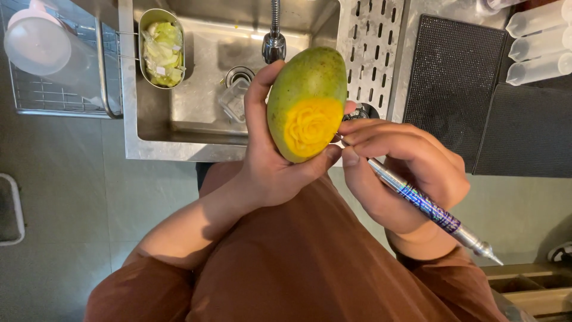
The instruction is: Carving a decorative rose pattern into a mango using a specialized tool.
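My left hand (265, 158) grips a green mango (310, 77) upright over the front edge of a steel sink (196, 107). A rose shape (311, 126) is carved into the mango's yellow flesh on the side facing me. My right hand (405, 170) pinches a slim metal carving tool (426, 206) with a purple patterned handle. Its tip sits at the right edge of the carved rose, hidden by my fingers. The handle points down to the right.
A small metal bin (162, 48) of green peelings hangs at the sink's left. A faucet (274, 36) stands above the mango. Black mats (453, 77) and clear squeeze bottles (539, 45) lie on the right. A wire rack (53, 89) with a plastic container sits left.
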